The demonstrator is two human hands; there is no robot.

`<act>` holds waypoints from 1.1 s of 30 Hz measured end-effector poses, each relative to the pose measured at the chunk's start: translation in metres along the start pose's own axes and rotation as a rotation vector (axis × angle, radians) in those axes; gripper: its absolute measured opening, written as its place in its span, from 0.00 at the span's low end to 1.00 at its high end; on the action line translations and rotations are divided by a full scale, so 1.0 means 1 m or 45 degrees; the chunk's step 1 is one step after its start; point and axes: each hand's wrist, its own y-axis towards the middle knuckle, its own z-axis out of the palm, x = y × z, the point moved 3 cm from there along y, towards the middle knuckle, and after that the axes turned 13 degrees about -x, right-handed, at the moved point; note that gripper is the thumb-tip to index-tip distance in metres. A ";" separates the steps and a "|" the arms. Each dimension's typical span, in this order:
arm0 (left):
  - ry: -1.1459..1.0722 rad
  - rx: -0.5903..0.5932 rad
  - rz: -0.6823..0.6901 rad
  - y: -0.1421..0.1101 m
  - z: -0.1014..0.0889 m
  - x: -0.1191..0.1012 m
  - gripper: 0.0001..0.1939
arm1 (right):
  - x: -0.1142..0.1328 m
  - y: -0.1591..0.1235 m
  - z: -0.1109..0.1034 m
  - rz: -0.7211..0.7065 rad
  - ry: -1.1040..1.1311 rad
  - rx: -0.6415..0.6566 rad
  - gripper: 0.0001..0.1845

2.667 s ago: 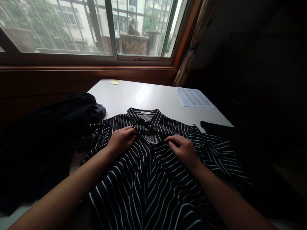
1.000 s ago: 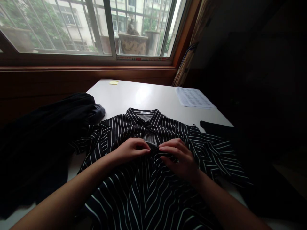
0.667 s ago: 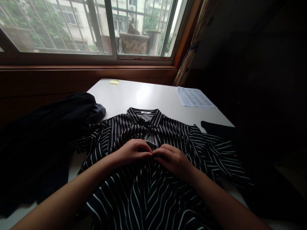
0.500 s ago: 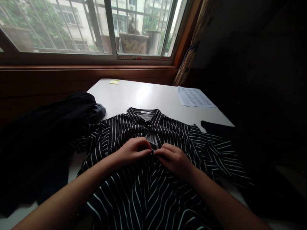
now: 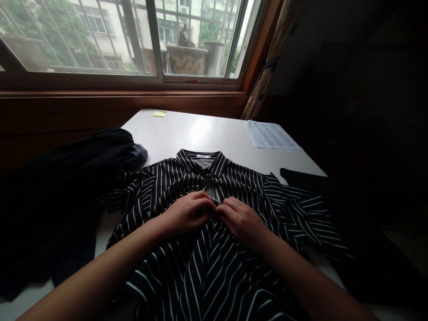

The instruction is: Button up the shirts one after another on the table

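Observation:
A black shirt with white stripes [image 5: 247,180] lies spread on the white table, its collar [image 5: 218,164] pointing toward the window. The collar is joined at the neck, and a gap below it shows the inside of the back. At the lower end of this gap, my left hand [image 5: 192,210] pinches the front edge from the left. My right hand [image 5: 241,219] pinches the cloth from the other side, its fingertips almost touching those of the left. Whatever small part sits between the fingertips is hidden.
Dark clothing [image 5: 67,187] is heaped at the left of the white table [image 5: 174,133]. Printed sheets [image 5: 272,135] lie at the far right, and a yellow sticky note [image 5: 159,114] at the far edge. Another dark cloth [image 5: 302,178] lies beside the right sleeve. Behind stands a barred window [image 5: 197,40].
My left fingers have curled in and moved slightly right, closing the loop between thumb and forefinger. My right hand has shifted up a little. The shirt front has moved slightly with them.

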 end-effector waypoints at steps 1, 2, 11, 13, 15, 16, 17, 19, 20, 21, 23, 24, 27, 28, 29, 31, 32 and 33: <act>0.034 0.002 0.018 0.000 0.001 0.001 0.13 | 0.000 0.000 0.001 0.019 0.015 0.009 0.07; 0.066 0.003 0.035 0.000 0.002 0.002 0.13 | 0.000 0.000 0.001 0.034 0.034 0.012 0.07; 0.194 0.031 0.144 -0.002 0.004 0.005 0.08 | 0.000 0.001 -0.007 -0.018 0.169 -0.166 0.08; 0.176 0.022 0.151 -0.002 0.003 0.003 0.06 | 0.002 0.001 -0.011 -0.042 0.187 -0.213 0.08; 0.152 0.009 0.158 -0.001 0.002 0.002 0.04 | 0.003 0.000 -0.014 -0.066 0.205 -0.250 0.08; 0.134 0.001 0.161 -0.001 0.001 0.000 0.04 | 0.004 0.000 -0.015 -0.073 0.219 -0.273 0.08; 0.111 -0.009 0.163 -0.001 0.000 -0.001 0.04 | 0.004 0.000 -0.017 -0.075 0.237 -0.300 0.08; 0.049 -0.030 0.168 -0.001 -0.002 -0.003 0.05 | 0.004 -0.001 -0.019 -0.073 0.275 -0.359 0.07; 0.017 -0.041 0.174 -0.001 -0.003 -0.004 0.06 | 0.004 -0.001 -0.020 -0.067 0.289 -0.386 0.07; -0.009 -0.051 0.182 -0.001 -0.004 -0.005 0.07 | 0.004 -0.001 -0.021 -0.061 0.299 -0.406 0.07; -0.026 -0.081 0.214 -0.002 -0.006 -0.006 0.07 | 0.005 -0.001 -0.022 -0.055 0.310 -0.433 0.08; -0.015 -0.098 0.235 -0.002 -0.006 -0.007 0.08 | 0.005 -0.001 -0.022 -0.057 0.312 -0.440 0.09; 0.071 -0.154 0.318 -0.004 -0.006 -0.010 0.08 | 0.006 -0.002 -0.022 -0.089 0.323 -0.457 0.09; 0.106 -0.172 0.349 -0.004 -0.006 -0.010 0.08 | 0.007 -0.002 -0.022 -0.098 0.330 -0.458 0.09; 0.141 -0.188 0.381 -0.005 -0.006 -0.012 0.09 | 0.007 -0.002 -0.023 -0.101 0.337 -0.456 0.10; 0.207 -0.217 0.446 -0.006 -0.006 -0.014 0.09 | 0.008 -0.002 -0.023 -0.100 0.356 -0.450 0.10; 0.236 -0.227 0.477 -0.007 -0.006 -0.015 0.08 | 0.009 -0.002 -0.024 -0.099 0.367 -0.449 0.10; 0.263 -0.232 0.507 -0.008 -0.007 -0.016 0.08 | 0.009 -0.002 -0.024 -0.102 0.380 -0.452 0.10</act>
